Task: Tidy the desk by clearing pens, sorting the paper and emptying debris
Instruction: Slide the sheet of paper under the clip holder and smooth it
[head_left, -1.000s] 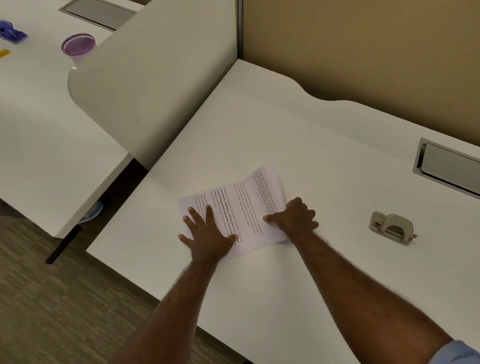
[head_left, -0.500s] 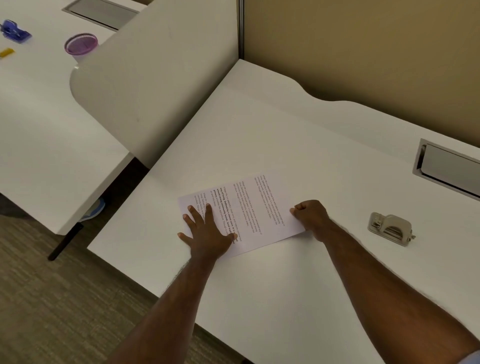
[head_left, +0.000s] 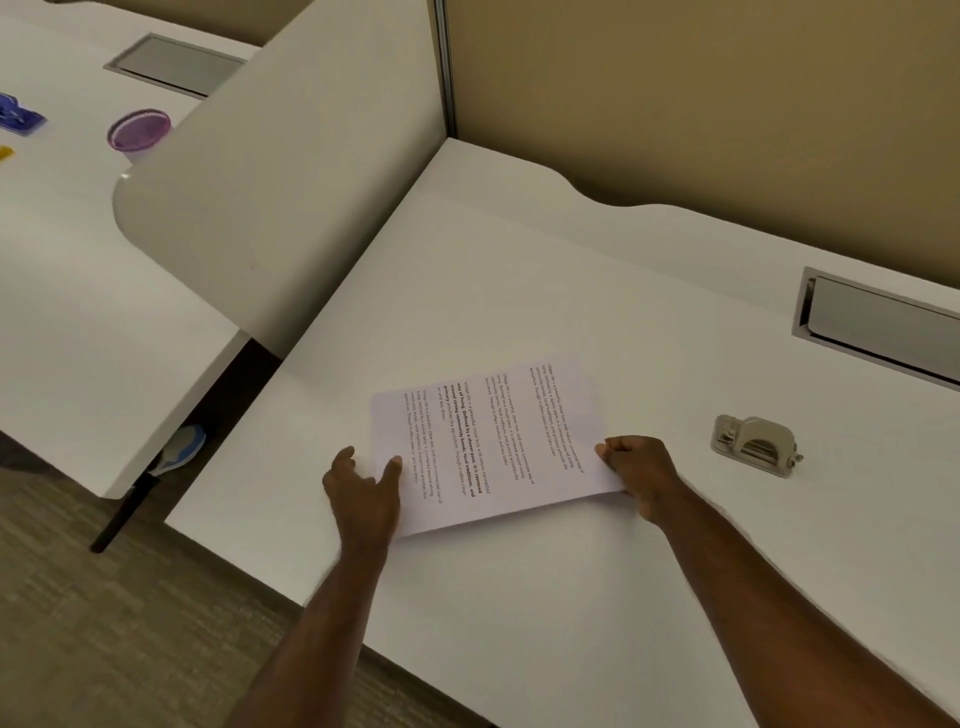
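Note:
A printed sheet of paper (head_left: 498, 441) lies on the white desk (head_left: 519, 270), text running sideways. My left hand (head_left: 363, 493) is at its near-left corner, thumb on top of the sheet and fingers at the edge, gripping it. My right hand (head_left: 636, 467) is closed on the near-right corner, pinching the edge. The paper looks slightly lifted along its near side. No pens are in view on this desk.
A grey hole punch (head_left: 756, 444) sits right of the paper. A metal cable hatch (head_left: 883, 327) is set into the desk at the right. A curved white divider (head_left: 270, 208) separates a neighbouring desk with a purple cup (head_left: 139, 130) and a blue object (head_left: 18, 115).
My left hand went from lying flat on the paper to gripping its left corner. My right hand slid from the sheet's middle to its right corner, and the sheet flattened out.

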